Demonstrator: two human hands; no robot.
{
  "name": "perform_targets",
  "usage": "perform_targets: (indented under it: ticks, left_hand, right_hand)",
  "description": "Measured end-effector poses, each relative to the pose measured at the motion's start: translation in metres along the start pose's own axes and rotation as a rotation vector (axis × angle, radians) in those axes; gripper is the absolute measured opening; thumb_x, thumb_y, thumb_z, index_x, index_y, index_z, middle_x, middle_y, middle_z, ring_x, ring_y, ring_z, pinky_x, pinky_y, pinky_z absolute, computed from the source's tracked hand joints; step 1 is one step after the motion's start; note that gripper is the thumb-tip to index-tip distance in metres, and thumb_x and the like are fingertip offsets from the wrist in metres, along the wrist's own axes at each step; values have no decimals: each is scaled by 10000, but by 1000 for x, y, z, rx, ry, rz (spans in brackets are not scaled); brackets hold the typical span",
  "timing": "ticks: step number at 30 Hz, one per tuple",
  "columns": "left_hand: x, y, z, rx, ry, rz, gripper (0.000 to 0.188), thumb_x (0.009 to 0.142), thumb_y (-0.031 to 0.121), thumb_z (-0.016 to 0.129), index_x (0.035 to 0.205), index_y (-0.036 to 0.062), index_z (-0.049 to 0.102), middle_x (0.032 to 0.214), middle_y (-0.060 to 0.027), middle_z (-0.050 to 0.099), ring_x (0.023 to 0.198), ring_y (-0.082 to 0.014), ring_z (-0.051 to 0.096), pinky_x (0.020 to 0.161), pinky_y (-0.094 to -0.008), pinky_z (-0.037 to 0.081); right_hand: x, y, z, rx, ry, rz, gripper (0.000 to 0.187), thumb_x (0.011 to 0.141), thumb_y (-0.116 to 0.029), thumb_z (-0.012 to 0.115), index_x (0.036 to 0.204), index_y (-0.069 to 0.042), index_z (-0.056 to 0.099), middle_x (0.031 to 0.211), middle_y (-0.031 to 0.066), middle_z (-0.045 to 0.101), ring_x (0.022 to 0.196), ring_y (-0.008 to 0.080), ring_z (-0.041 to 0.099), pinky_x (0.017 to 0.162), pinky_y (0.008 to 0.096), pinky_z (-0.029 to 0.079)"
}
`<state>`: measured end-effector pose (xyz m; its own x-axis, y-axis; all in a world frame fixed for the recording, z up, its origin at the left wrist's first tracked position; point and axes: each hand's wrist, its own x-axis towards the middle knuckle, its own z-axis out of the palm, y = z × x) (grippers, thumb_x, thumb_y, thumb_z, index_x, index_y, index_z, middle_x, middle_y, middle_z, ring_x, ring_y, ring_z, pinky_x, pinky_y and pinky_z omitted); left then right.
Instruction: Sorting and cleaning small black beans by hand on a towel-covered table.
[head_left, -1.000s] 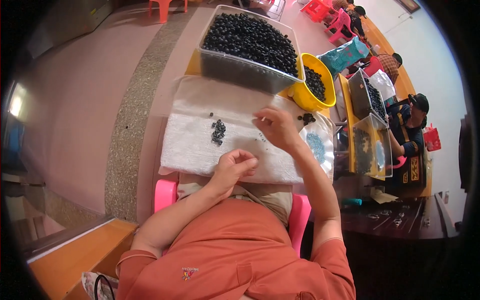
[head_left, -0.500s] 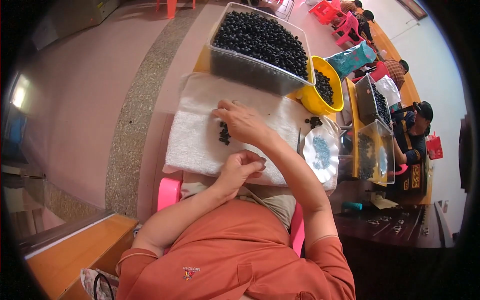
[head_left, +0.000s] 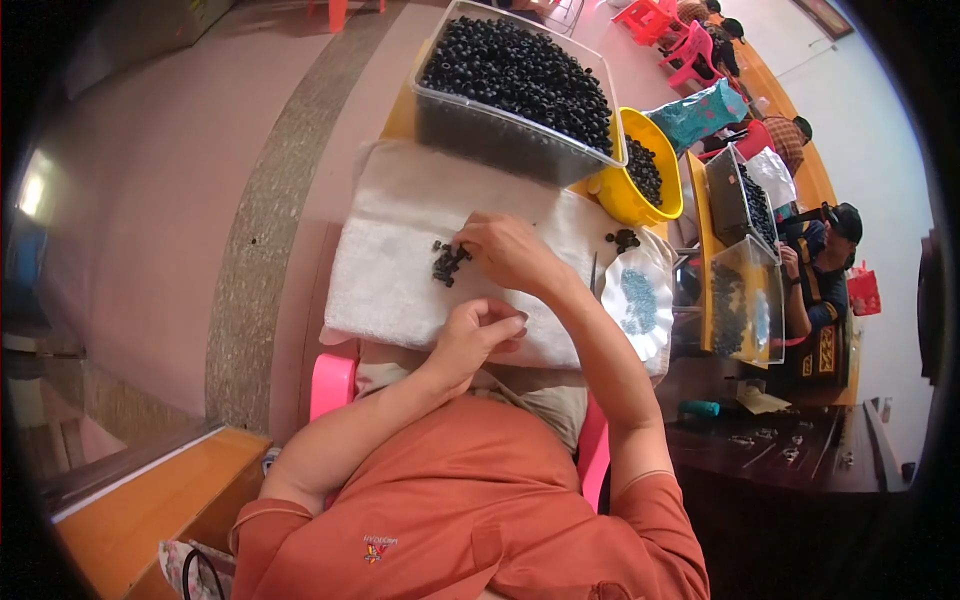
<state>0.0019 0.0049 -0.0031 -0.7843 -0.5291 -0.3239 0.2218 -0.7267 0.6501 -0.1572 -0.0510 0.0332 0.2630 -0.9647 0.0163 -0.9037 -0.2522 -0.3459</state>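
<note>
A handful of small black pieces (head_left: pixel 446 264) lies in a loose pile on the white towel (head_left: pixel 385 290), left of the towel's centre. The right hand (head_left: pixel 505 252) reaches across to the pile, palm down, fingers curled together, fingertips touching the pile's right edge; whether a piece is pinched between them cannot be told. The left hand (head_left: pixel 478 333) rests at the towel's near edge, close to the body, fingers bent inward and drawn together toward the thumb; what they hold, if anything, is hidden.

The towel covers a work surface over a pink stool or chair (head_left: pixel 335 385). At the towel's far edge stands a clear plastic bin (head_left: pixel 500 130) heaped with the same black pieces. Just right of the bin sits a yellow bowl (head_left: pixel 625 195), also holding black pieces. A second, smaller cluster of black pieces (head_left: pixel 624 239) lies near the towel's right far corner. Beside it, on the right, is a white paper plate (head_left: pixel 640 300) carrying small bluish pieces.

Further right stand more clear containers (head_left: pixel 745 295), and another person (head_left: pixel 825 265) in a dark cap sits at them. The wearer has an orange shirt (head_left: pixel 440 510).
</note>
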Motion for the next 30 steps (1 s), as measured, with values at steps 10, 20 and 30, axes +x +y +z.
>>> perform_targets:
  ticks: [10, 20, 30]
  left_hand:
    - [-2, -1, -1, 4, 21, -7, 106, 910, 113, 650, 992, 57, 615, 1040, -67, 653, 914, -139, 637, 758, -287, 550]
    - [-2, 2, -1, -9, 26, -56, 118, 906, 115, 662, 974, 49, 591, 1024, -78, 651, 803, -109, 626, 684, -231, 531]
    - [-2, 6, -3, -102, 28, -67, 115, 907, 72, 653, 992, 38, 584, 1095, -120, 635, 920, -151, 634, 768, -275, 559]
  right_hand:
    - [3, 20, -91, 14, 635, -35, 107, 810, -21, 674, 908, -8, 715, 830, 102, 671, 713, 196, 667, 645, 278, 524]
    - [36, 106, -150, -34, 288, 169, 225, 786, -157, 725, 985, -52, 722, 945, 119, 668, 884, 283, 663, 789, 352, 525]
    - [58, 119, -146, -287, 308, 26, 295, 811, -180, 727, 1061, -27, 694, 1077, 104, 647, 974, 265, 651, 866, 346, 514]
